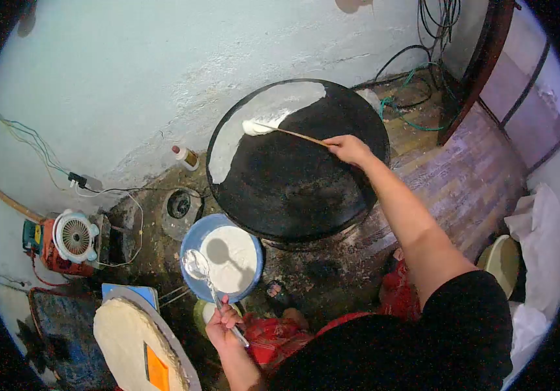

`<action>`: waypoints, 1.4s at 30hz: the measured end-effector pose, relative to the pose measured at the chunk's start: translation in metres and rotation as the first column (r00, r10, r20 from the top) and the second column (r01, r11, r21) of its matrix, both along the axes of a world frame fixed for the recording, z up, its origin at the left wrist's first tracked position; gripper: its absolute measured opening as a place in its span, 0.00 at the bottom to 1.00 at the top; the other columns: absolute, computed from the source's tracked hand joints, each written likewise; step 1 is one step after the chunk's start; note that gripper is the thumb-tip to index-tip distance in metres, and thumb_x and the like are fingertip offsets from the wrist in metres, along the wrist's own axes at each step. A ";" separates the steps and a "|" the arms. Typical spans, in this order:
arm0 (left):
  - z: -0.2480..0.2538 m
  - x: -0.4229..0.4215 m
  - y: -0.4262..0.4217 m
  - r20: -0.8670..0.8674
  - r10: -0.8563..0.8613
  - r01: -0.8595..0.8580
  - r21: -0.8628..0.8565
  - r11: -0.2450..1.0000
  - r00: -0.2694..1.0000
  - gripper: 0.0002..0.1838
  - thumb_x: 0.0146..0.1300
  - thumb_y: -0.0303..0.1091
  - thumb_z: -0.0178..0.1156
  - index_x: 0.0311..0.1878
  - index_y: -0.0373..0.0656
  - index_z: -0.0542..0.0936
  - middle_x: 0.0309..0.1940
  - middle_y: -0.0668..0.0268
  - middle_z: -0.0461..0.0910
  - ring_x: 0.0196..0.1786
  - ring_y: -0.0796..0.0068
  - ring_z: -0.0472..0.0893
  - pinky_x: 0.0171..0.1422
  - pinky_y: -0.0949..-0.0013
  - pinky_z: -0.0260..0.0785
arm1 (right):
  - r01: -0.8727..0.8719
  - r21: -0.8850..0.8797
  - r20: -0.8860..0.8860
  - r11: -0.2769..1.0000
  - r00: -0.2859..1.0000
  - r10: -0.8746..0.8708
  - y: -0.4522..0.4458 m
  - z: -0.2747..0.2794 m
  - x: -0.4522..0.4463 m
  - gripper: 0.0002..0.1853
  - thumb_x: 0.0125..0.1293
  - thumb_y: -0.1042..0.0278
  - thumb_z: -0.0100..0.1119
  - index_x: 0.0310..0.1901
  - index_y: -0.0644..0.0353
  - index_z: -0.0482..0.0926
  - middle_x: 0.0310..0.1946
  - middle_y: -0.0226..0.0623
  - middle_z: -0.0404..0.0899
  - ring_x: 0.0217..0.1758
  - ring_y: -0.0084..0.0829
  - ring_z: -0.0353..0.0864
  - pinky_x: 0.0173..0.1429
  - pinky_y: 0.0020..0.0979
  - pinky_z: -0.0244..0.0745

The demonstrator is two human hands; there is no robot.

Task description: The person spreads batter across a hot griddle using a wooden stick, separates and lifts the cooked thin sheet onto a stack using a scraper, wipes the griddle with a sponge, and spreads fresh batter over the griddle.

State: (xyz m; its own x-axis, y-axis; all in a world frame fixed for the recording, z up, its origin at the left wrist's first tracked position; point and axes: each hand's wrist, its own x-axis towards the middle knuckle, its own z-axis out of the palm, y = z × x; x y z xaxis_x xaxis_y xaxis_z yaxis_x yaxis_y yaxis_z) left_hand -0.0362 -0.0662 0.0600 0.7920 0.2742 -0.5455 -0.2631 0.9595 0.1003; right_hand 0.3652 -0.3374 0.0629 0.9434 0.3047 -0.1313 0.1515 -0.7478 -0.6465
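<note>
My right hand (350,151) grips a thin wooden stick (302,136) over a large round black griddle (293,189). The stick's far end meets a lump of white batter (258,128) on the griddle. Around the griddle's far left side runs a thin pale band of spread batter (228,144). My left hand (223,324) is closed on the handle of a metal ladle (213,290). The ladle's batter-coated bowl hangs above the left side of a blue basin (186,277) that holds white batter (235,251).
Flat pale rounds (123,339) are stacked at lower left, an orange-and-black piece on top. A small fan (75,238) and a bottle with a red cap (186,158) are on the left. Cables (433,39) hang at the back right. White cloth (534,241) lies at right.
</note>
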 end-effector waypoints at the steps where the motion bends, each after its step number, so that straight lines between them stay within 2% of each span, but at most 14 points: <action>1: 0.000 -0.001 0.001 -0.015 -0.002 0.003 0.009 1.000 1.000 0.18 0.60 0.31 0.45 0.48 0.24 0.64 0.26 0.62 0.67 0.22 0.77 0.65 0.21 0.76 0.58 | 0.139 -0.019 0.050 0.990 0.989 -0.138 -0.010 -0.006 -0.005 0.15 0.58 0.63 0.49 0.48 0.49 0.75 0.40 0.39 0.77 0.43 0.33 0.76 0.47 0.29 0.68; 2: -0.001 -0.002 -0.001 -0.014 0.004 -0.004 0.003 1.000 1.000 0.18 0.60 0.31 0.45 0.48 0.24 0.64 0.26 0.62 0.67 0.22 0.77 0.65 0.21 0.76 0.58 | 0.133 -0.025 0.052 0.991 0.990 -0.131 -0.013 -0.023 0.003 0.15 0.58 0.63 0.49 0.48 0.49 0.75 0.40 0.39 0.77 0.43 0.33 0.76 0.47 0.29 0.68; 4: 0.000 -0.001 -0.001 -0.024 0.005 -0.003 0.051 0.999 1.000 0.18 0.61 0.31 0.44 0.49 0.24 0.63 0.26 0.63 0.67 0.22 0.77 0.65 0.21 0.76 0.58 | 0.287 0.210 0.016 0.935 0.955 -0.296 -0.009 -0.070 0.023 0.15 0.59 0.63 0.49 0.47 0.49 0.75 0.41 0.38 0.77 0.45 0.35 0.76 0.49 0.29 0.67; 6: 0.004 0.000 -0.003 0.021 0.001 -0.001 0.010 1.000 1.000 0.19 0.61 0.31 0.44 0.49 0.25 0.63 0.26 0.63 0.67 0.22 0.78 0.64 0.21 0.77 0.58 | 0.083 0.067 0.021 0.994 0.996 -0.085 0.029 -0.040 0.000 0.14 0.60 0.64 0.48 0.47 0.49 0.75 0.41 0.38 0.77 0.44 0.34 0.76 0.49 0.29 0.67; 11: 0.011 0.000 -0.005 -0.030 0.006 -0.005 0.013 1.000 1.000 0.18 0.60 0.30 0.45 0.49 0.26 0.63 0.25 0.65 0.66 0.21 0.79 0.63 0.21 0.78 0.58 | -0.150 0.108 -0.109 0.983 0.981 0.162 0.022 -0.017 -0.005 0.15 0.56 0.56 0.52 0.46 0.41 0.76 0.42 0.34 0.76 0.46 0.35 0.75 0.51 0.31 0.69; 14: -0.004 -0.007 -0.002 -0.021 -0.041 0.042 0.038 0.998 0.999 0.19 0.61 0.33 0.43 0.49 0.27 0.64 0.26 0.65 0.67 0.21 0.80 0.63 0.22 0.78 0.57 | 0.157 0.046 -0.051 0.987 0.987 -0.154 0.027 -0.040 -0.003 0.15 0.58 0.58 0.49 0.48 0.38 0.74 0.44 0.31 0.76 0.47 0.35 0.74 0.52 0.31 0.68; 20: 0.008 -0.004 -0.005 0.008 -0.019 0.019 0.016 1.000 1.000 0.18 0.61 0.33 0.44 0.50 0.27 0.64 0.25 0.64 0.66 0.21 0.80 0.62 0.22 0.78 0.56 | -0.289 -0.014 -0.011 0.957 0.957 0.289 0.041 -0.020 -0.026 0.15 0.57 0.60 0.49 0.47 0.43 0.75 0.43 0.35 0.76 0.46 0.36 0.75 0.51 0.32 0.68; 21: 0.006 -0.004 -0.003 -0.019 -0.027 0.028 0.032 0.999 0.999 0.18 0.62 0.32 0.43 0.49 0.27 0.64 0.25 0.64 0.65 0.21 0.80 0.62 0.22 0.78 0.56 | -0.281 0.136 -0.084 0.950 0.952 0.294 0.028 -0.020 -0.024 0.14 0.57 0.60 0.49 0.46 0.43 0.76 0.42 0.36 0.76 0.45 0.36 0.75 0.50 0.31 0.69; 24: 0.001 -0.006 -0.002 -0.092 -0.002 0.010 0.084 0.996 0.996 0.18 0.62 0.33 0.42 0.50 0.28 0.64 0.25 0.64 0.65 0.21 0.80 0.62 0.22 0.78 0.56 | 0.037 0.094 -0.043 0.995 0.999 -0.033 0.024 -0.049 -0.023 0.14 0.58 0.59 0.49 0.47 0.43 0.75 0.42 0.35 0.76 0.45 0.35 0.76 0.50 0.31 0.69; 27: 0.004 -0.005 -0.004 -0.041 -0.016 0.019 0.077 0.997 0.999 0.18 0.62 0.33 0.42 0.50 0.28 0.63 0.25 0.64 0.65 0.20 0.80 0.61 0.21 0.78 0.56 | -0.169 0.047 0.005 0.985 0.986 0.169 0.057 -0.044 -0.049 0.14 0.58 0.57 0.49 0.47 0.39 0.75 0.42 0.34 0.76 0.45 0.34 0.75 0.50 0.33 0.69; 31: 0.006 -0.005 -0.003 -0.039 -0.033 0.037 0.106 0.994 0.999 0.17 0.63 0.34 0.41 0.49 0.29 0.63 0.25 0.66 0.66 0.19 0.81 0.61 0.21 0.77 0.56 | -0.251 -0.075 -0.068 0.965 0.967 0.247 0.042 -0.006 -0.053 0.14 0.57 0.58 0.50 0.46 0.40 0.75 0.41 0.36 0.76 0.44 0.36 0.76 0.48 0.33 0.70; 34: 0.007 -0.005 -0.004 -0.127 -0.032 0.058 0.205 0.977 0.991 0.18 0.63 0.34 0.40 0.50 0.30 0.63 0.25 0.67 0.66 0.19 0.82 0.61 0.21 0.77 0.56 | -0.086 0.005 0.011 0.996 0.996 0.086 0.046 -0.022 -0.060 0.14 0.57 0.60 0.50 0.46 0.40 0.75 0.40 0.37 0.77 0.43 0.37 0.76 0.48 0.34 0.70; 36: 0.009 -0.006 -0.006 -0.089 -0.051 0.067 0.188 0.980 0.995 0.17 0.64 0.35 0.40 0.49 0.30 0.64 0.25 0.68 0.66 0.19 0.82 0.61 0.21 0.77 0.56 | -0.144 0.037 -0.023 0.989 0.989 0.145 0.064 -0.044 -0.071 0.14 0.57 0.59 0.50 0.46 0.39 0.76 0.40 0.37 0.77 0.43 0.38 0.75 0.48 0.34 0.70; 42: 0.008 -0.011 -0.004 -0.093 0.016 -0.012 0.054 0.998 0.996 0.17 0.63 0.34 0.40 0.48 0.29 0.66 0.26 0.65 0.66 0.19 0.81 0.61 0.20 0.78 0.56 | -0.201 -0.147 0.041 0.968 0.977 0.209 0.020 0.004 -0.094 0.15 0.56 0.55 0.51 0.46 0.35 0.75 0.40 0.35 0.77 0.42 0.39 0.76 0.47 0.35 0.71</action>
